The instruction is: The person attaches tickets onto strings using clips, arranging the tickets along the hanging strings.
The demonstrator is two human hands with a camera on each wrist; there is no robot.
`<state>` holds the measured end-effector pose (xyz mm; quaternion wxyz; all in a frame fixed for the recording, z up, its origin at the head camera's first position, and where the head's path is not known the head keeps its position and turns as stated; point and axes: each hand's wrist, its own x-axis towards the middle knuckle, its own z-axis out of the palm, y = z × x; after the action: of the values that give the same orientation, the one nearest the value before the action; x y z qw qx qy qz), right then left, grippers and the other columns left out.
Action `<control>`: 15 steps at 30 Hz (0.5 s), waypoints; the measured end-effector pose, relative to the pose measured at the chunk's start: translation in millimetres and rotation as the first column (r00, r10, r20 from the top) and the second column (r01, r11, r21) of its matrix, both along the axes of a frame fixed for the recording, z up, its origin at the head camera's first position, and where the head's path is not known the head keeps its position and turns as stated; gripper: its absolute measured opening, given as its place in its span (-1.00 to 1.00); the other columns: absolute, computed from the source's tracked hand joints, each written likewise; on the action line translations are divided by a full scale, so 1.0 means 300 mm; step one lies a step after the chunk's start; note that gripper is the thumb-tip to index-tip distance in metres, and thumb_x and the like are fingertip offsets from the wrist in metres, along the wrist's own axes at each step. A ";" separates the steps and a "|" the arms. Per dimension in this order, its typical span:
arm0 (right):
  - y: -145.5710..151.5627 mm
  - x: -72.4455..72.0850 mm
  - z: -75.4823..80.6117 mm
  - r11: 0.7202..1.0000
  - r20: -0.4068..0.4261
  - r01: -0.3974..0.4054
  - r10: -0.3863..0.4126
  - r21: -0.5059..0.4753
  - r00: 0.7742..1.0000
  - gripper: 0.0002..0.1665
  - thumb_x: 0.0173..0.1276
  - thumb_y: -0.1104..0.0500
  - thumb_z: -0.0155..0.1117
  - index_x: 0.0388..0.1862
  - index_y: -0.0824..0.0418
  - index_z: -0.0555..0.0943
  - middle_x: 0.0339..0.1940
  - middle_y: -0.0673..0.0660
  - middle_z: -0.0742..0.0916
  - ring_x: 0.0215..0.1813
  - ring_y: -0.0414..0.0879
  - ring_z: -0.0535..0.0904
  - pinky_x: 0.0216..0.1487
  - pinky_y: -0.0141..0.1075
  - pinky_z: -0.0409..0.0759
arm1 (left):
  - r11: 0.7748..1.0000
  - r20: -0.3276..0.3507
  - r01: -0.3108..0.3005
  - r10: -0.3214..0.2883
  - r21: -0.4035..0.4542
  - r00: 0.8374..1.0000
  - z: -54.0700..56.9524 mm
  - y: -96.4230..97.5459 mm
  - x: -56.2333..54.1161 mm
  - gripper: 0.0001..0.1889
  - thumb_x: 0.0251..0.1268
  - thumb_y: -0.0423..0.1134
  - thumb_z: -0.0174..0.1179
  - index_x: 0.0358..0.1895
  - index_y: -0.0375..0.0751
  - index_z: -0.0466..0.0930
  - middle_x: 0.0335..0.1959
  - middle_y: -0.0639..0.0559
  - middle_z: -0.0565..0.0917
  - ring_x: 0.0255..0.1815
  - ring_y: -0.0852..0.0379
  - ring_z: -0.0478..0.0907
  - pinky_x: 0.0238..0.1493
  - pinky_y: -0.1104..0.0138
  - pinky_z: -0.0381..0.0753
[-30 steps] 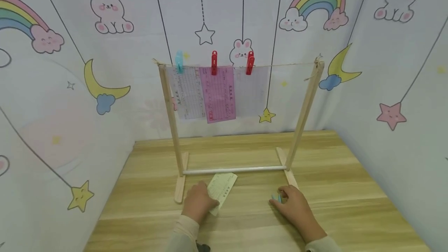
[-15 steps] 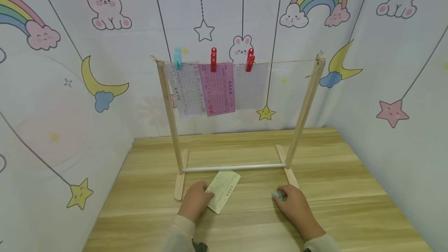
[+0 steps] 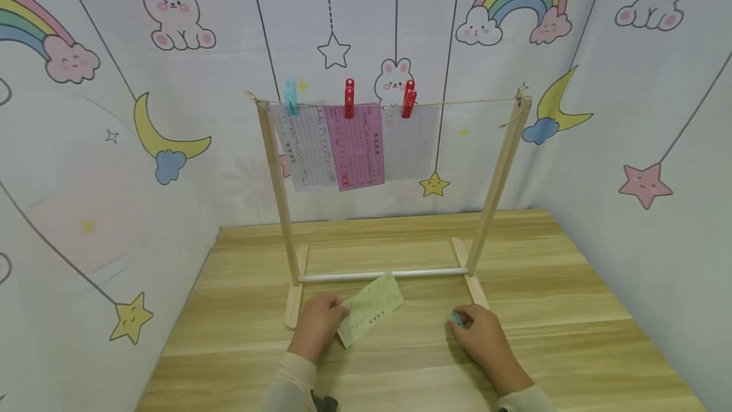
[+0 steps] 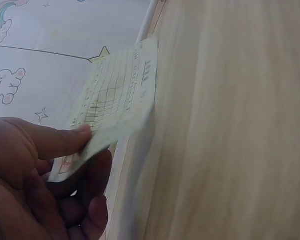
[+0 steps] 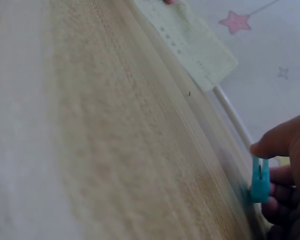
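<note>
My left hand [image 3: 318, 325] pinches one end of a pale green printed slip [image 3: 373, 310] between thumb and fingers; in the left wrist view the slip [image 4: 115, 95] tilts up off the table. To the right, my right hand [image 3: 481, 334] holds a small teal clothespin [image 5: 260, 185] between thumb and fingers, low over the tabletop. Behind both hands stands a wooden frame with a string [image 3: 469, 102] tied across its top. From the string hang a white slip [image 3: 305, 145] under a light blue clip [image 3: 291, 97], a pink slip [image 3: 356, 148] and another whitish slip [image 3: 408, 145], these two under red clips [image 3: 349, 99].
The frame's wooden posts [image 3: 499, 186] stand on flat feet [image 3: 293, 304], joined low down by a white rod [image 3: 423, 273]. Walls of printed cloth [image 3: 366, 11] surround the wooden table [image 3: 412, 361] at the back and sides. A dark object [image 3: 326, 404] shows by the left sleeve.
The green slip has been lifted off the table and turned, its far end swinging to the right in my left hand. The right hand stays nearly in place, with the teal clothespin slightly turned.
</note>
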<state>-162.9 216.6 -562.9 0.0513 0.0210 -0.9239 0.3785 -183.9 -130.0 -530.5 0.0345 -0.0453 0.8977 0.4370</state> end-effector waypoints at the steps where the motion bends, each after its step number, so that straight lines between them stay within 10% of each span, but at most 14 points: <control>1: 0.002 -0.001 -0.002 1.000 0.008 0.004 -0.004 -0.002 1.000 -0.67 0.32 0.18 0.48 0.00 0.33 0.73 -0.25 0.01 0.72 -0.18 -0.14 0.64 -0.11 -0.25 0.69 | 1.000 -0.013 0.002 -0.002 0.005 1.000 0.002 -0.001 0.000 -0.87 0.32 -0.20 0.34 -0.39 -0.09 0.65 -0.44 0.07 0.60 -0.38 0.08 0.49 -0.37 0.24 0.45; 10: 0.026 -0.014 -0.001 0.994 0.079 0.018 -0.010 -0.103 0.997 -0.67 0.33 0.15 0.46 0.01 0.27 0.72 -0.23 0.00 0.74 -0.16 -0.13 0.65 -0.09 -0.26 0.69 | 0.990 -0.041 -0.011 0.018 0.143 0.999 0.000 -0.008 -0.006 -0.85 0.38 -0.12 0.34 -0.25 -0.10 0.66 -0.34 0.08 0.67 -0.37 0.10 0.53 -0.38 0.26 0.51; 15: 0.055 -0.021 0.049 0.978 0.129 0.022 0.005 -0.208 0.992 -0.65 0.37 0.11 0.46 0.05 0.25 0.71 -0.13 0.04 0.76 -0.04 -0.04 0.69 0.08 -0.11 0.68 | 0.922 -0.029 -0.006 0.019 0.387 0.999 0.006 0.012 -0.012 -0.81 0.36 -0.16 0.38 -0.17 -0.22 0.67 -0.32 0.02 0.76 -0.34 0.12 0.65 -0.30 0.25 0.61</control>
<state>-169.3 233.2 -548.2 -0.0051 -0.0129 -0.8805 0.4738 -187.6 -126.5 -528.8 0.0253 -0.0363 0.7940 0.6063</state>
